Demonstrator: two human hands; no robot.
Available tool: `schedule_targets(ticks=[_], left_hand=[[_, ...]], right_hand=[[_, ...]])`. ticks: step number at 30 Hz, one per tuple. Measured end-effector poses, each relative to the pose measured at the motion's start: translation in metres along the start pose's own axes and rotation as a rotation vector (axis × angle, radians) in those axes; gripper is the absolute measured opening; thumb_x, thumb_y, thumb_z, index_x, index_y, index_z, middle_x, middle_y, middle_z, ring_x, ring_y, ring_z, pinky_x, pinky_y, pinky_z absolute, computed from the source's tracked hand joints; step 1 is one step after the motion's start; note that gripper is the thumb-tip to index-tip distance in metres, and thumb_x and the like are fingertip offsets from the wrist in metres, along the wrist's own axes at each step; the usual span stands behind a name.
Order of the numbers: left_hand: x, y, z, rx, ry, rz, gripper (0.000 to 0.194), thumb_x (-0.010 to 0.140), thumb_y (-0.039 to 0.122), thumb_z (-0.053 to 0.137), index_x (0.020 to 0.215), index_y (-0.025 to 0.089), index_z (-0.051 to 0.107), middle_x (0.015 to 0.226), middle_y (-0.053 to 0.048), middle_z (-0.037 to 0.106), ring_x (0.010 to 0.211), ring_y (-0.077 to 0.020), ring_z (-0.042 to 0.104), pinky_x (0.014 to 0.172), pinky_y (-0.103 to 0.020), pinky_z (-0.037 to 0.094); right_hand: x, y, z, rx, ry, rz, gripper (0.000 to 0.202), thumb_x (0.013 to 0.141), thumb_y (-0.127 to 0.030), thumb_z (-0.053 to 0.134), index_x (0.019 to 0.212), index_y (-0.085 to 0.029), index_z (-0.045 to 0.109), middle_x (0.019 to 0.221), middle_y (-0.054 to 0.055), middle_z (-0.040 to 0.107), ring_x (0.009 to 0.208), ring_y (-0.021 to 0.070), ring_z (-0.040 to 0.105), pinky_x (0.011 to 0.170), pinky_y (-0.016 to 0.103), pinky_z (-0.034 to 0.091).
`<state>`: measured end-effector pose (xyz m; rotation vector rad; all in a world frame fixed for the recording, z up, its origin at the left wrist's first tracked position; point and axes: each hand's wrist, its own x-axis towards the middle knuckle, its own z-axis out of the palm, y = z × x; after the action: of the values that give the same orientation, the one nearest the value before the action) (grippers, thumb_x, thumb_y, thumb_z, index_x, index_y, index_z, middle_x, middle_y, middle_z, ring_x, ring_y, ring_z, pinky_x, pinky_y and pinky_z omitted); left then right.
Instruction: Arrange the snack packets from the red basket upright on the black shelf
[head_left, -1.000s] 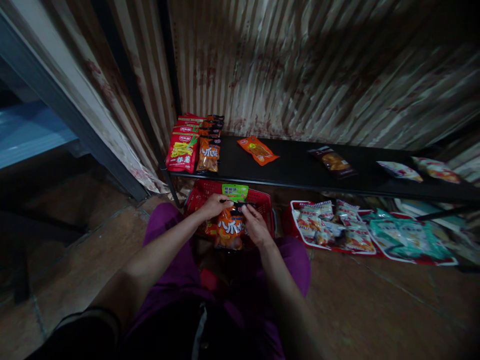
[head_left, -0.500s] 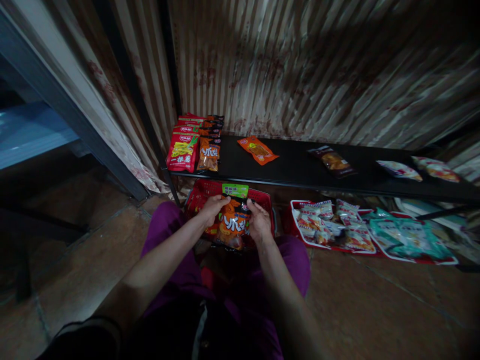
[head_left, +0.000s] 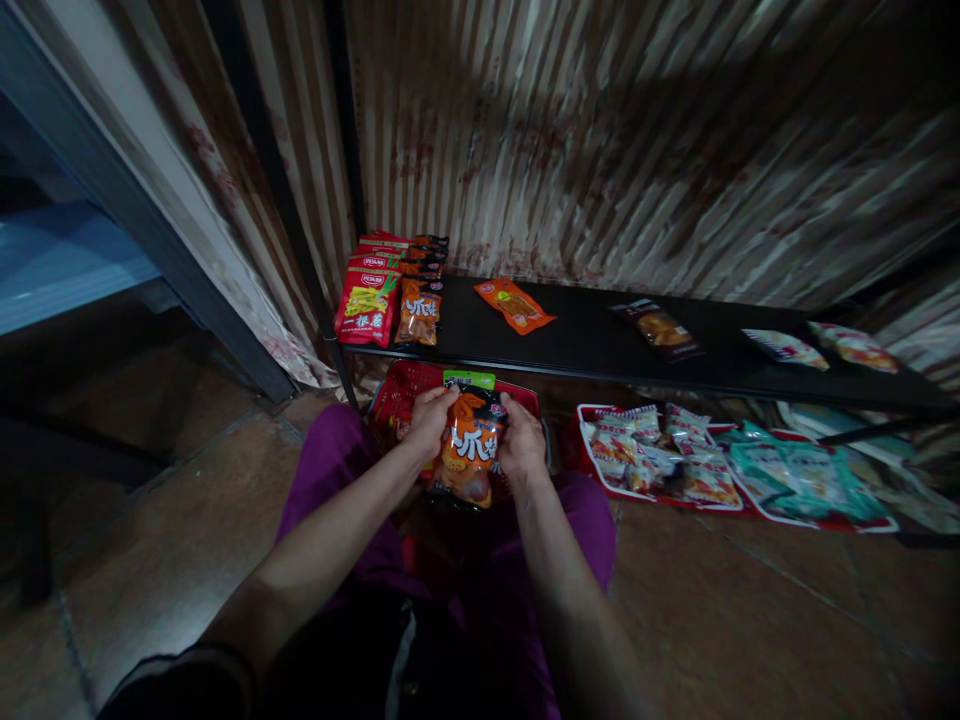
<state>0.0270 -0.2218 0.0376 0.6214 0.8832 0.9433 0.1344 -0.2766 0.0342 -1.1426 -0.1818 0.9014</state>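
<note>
An orange and black snack bag (head_left: 471, 450) with white lettering is held upright between my two hands, over a red basket (head_left: 390, 390). My left hand (head_left: 431, 420) grips its upper left edge, thumb on the front. On the opposite edge, my right hand (head_left: 522, 436) is closed round the side. Behind the bag, a green-topped packet (head_left: 469, 379) pokes up from the basket; the bag and my hands hide most of the other contents.
A low black shelf (head_left: 577, 340) carries red bags (head_left: 367, 305), matching orange bags (head_left: 419, 312), an orange packet (head_left: 514, 305), a brown packet (head_left: 660, 329) and two pale packets at right. Below stand baskets of white packets (head_left: 637, 440) and teal packets (head_left: 806, 475).
The snack bag is now more upright and its front shows more fully. My right hand has turned slightly round its edge. The view has shifted a little.
</note>
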Motion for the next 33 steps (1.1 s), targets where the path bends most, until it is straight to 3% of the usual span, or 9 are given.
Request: schedule_targets(ticks=[3, 7, 11, 18, 21, 25, 29, 33], left_hand=[[0.003, 0.007, 0.001, 0.037, 0.032, 0.036, 0.027, 0.066, 0.035, 0.074, 0.062, 0.017, 0.055, 0.052, 0.003, 0.058, 0.048, -0.0098, 0.053, 0.053, -0.023, 0.042], [0.012, 0.019, 0.002, 0.044, 0.113, 0.029, 0.028, 0.067, 0.036, 0.074, 0.062, 0.017, 0.053, 0.052, 0.003, 0.057, 0.048, -0.0103, 0.054, 0.054, -0.024, 0.043], [0.019, 0.027, 0.004, 0.015, 0.143, 0.042, 0.031, 0.064, 0.037, 0.076, 0.061, 0.017, 0.052, 0.054, 0.003, 0.058, 0.049, -0.011, 0.054, 0.055, -0.025, 0.044], [0.025, 0.032, 0.006, 0.042, 0.173, 0.08, 0.033, 0.065, 0.041, 0.075, 0.062, 0.016, 0.053, 0.055, 0.003, 0.057, 0.048, -0.0101, 0.052, 0.054, -0.025, 0.043], [0.029, 0.032, 0.006, 0.048, 0.118, 0.072, 0.032, 0.066, 0.042, 0.075, 0.064, 0.017, 0.055, 0.056, 0.003, 0.058, 0.049, -0.0096, 0.052, 0.054, -0.024, 0.043], [0.024, 0.032, 0.004, 0.045, -0.048, 0.02, 0.033, 0.066, 0.044, 0.076, 0.077, 0.017, 0.062, 0.071, -0.001, 0.066, 0.066, -0.0135, 0.061, 0.065, -0.025, 0.048], [0.002, 0.028, -0.005, 0.157, -0.162, -0.079, 0.039, 0.067, 0.05, 0.074, 0.084, 0.017, 0.064, 0.084, -0.004, 0.068, 0.076, -0.0166, 0.064, 0.069, -0.028, 0.051], [-0.025, 0.015, -0.015, 0.215, -0.136, -0.081, 0.039, 0.065, 0.046, 0.077, 0.086, 0.016, 0.062, 0.087, -0.005, 0.067, 0.075, -0.0151, 0.064, 0.066, -0.027, 0.052]], right_hand=[[-0.01, -0.007, 0.001, -0.049, -0.134, 0.045, 0.032, 0.059, -0.043, 0.081, 0.077, -0.021, 0.067, 0.069, -0.002, 0.071, 0.059, 0.0149, 0.065, 0.056, 0.026, 0.052], [-0.024, -0.003, -0.009, -0.165, -0.219, 0.122, 0.039, 0.063, -0.051, 0.077, 0.088, -0.022, 0.069, 0.083, 0.001, 0.074, 0.068, 0.017, 0.069, 0.057, 0.025, 0.054], [-0.034, 0.01, -0.023, -0.202, -0.291, 0.212, 0.043, 0.065, -0.046, 0.078, 0.1, -0.023, 0.068, 0.096, 0.003, 0.074, 0.08, 0.0196, 0.07, 0.066, 0.028, 0.057], [-0.039, 0.017, -0.028, -0.155, -0.308, 0.21, 0.056, 0.058, -0.036, 0.084, 0.109, -0.026, 0.065, 0.099, 0.0, 0.073, 0.089, 0.0166, 0.069, 0.078, 0.024, 0.055], [-0.04, 0.016, -0.025, -0.155, -0.318, 0.173, 0.052, 0.059, -0.035, 0.084, 0.107, -0.024, 0.066, 0.1, 0.001, 0.073, 0.088, 0.0168, 0.069, 0.077, 0.024, 0.055], [-0.039, 0.011, -0.018, -0.119, -0.258, 0.132, 0.044, 0.058, -0.037, 0.083, 0.098, -0.024, 0.069, 0.096, 0.0, 0.074, 0.083, 0.0177, 0.069, 0.073, 0.026, 0.057], [-0.034, 0.005, -0.012, -0.059, -0.186, 0.071, 0.04, 0.057, -0.038, 0.083, 0.092, -0.024, 0.069, 0.09, -0.001, 0.074, 0.078, 0.0181, 0.07, 0.07, 0.027, 0.057], [-0.024, 0.004, -0.009, -0.018, -0.11, 0.011, 0.043, 0.056, -0.038, 0.083, 0.093, -0.022, 0.068, 0.087, -0.001, 0.075, 0.074, 0.0169, 0.07, 0.067, 0.027, 0.056]])
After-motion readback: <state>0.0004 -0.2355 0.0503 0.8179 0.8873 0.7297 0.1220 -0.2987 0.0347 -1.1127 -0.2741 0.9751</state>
